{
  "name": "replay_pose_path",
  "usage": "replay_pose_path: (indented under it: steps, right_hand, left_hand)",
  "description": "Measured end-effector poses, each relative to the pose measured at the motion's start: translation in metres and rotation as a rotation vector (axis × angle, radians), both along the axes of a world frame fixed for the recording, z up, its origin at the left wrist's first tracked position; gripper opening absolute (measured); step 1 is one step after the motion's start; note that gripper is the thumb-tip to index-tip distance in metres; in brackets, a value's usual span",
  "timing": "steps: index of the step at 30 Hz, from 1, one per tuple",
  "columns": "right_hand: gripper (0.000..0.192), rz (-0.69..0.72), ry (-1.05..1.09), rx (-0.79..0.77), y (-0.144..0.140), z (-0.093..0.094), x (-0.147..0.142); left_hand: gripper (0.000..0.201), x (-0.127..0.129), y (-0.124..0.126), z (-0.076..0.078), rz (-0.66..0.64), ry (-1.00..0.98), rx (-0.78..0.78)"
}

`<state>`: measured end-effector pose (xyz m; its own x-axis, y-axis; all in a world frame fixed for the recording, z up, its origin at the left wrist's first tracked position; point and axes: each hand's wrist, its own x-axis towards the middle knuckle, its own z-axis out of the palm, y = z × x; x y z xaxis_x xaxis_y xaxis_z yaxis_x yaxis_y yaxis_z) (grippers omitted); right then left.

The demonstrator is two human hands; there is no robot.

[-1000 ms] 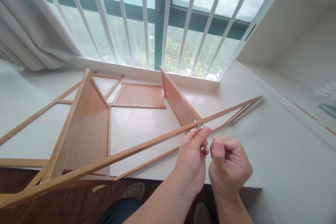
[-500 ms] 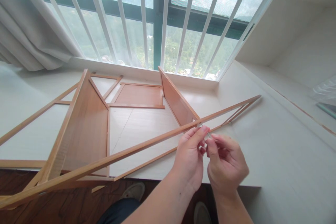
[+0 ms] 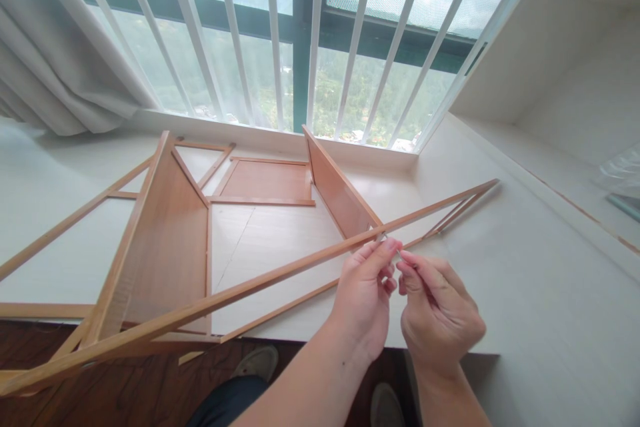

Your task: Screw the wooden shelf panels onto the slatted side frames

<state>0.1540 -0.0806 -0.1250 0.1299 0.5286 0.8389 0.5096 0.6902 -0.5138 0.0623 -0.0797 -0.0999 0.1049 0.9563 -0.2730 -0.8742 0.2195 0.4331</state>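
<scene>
Close to the long wooden bar (image 3: 280,273), my left hand (image 3: 364,293) is closed in a pinch around a thin metal hex key (image 3: 383,237), whose far end meets the bar where an upright wooden panel (image 3: 340,187) joins it. Thumb and forefinger of my right hand (image 3: 440,313) are pinched on the near end of the key, just right of the left fingertips. Most of the key is hidden by the fingers. The bar belongs to a wooden frame lying on its side, with a second upright panel (image 3: 170,253) at the left.
The frame rests on a white ledge (image 3: 235,240) below a window with white bars (image 3: 273,40). A grey curtain (image 3: 60,53) hangs at the left. White shelving (image 3: 565,67) rises at the right. Below the ledge is a dark wooden floor (image 3: 130,387).
My right hand has shifted slightly right and turned, its fingers pinching the end of the key more tightly. My left hand and the frame have hardly moved.
</scene>
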Motion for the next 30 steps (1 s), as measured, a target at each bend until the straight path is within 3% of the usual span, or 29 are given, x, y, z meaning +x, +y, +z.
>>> replay_pose_path:
  steps: [4, 11, 17, 30]
  right_hand:
    - [0.018, 0.059, 0.096, -0.138, -0.003, 0.0, -0.004]
    - [0.039, 0.047, -0.15, 0.099, 0.003, 0.0, 0.003]
    - [0.031, 0.143, -0.158, 0.034, 0.007, -0.001, 0.008]
    - [0.048, 0.154, -0.216, 0.081, 0.01, 0.006, 0.022]
  left_hand:
    - [0.03, 0.0, 0.0, 0.001, -0.001, -0.024, 0.004]
    - [0.03, -0.001, 0.001, -0.002, 0.002, -0.021, -0.03]
    - [0.027, -0.002, 0.001, -0.001, -0.017, -0.036, -0.008]
    - [0.029, -0.003, 0.001, 0.0, 0.006, -0.032, -0.024]
